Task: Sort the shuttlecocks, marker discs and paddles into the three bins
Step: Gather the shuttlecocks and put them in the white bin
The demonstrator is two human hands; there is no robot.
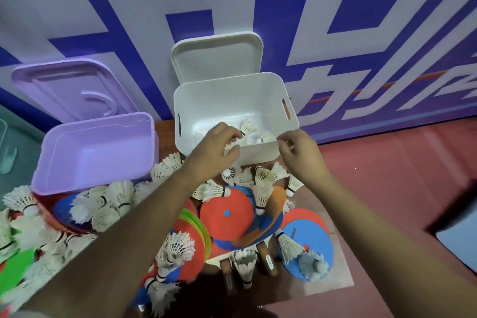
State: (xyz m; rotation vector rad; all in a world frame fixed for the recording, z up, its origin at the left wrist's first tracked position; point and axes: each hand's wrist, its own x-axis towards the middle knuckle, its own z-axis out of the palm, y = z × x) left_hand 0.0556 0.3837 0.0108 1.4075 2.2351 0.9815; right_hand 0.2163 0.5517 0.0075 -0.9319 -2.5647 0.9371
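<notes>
The purple bin (98,152) is leftmost, with loose shuttlecocks (111,201) heaped before it. My left grip (219,148) pinches one shuttlecock (248,126) by its cork inside the white bin (258,157). My right grip (299,155) hovers curled at that bin's near rim; I cannot tell whether it grasps anything.

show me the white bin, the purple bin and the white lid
white bin (258,156): head view, on its front wall
purple bin (103,137): head view, on its inner back wall
white lid (216,59): head view, middle of its flat face
</notes>
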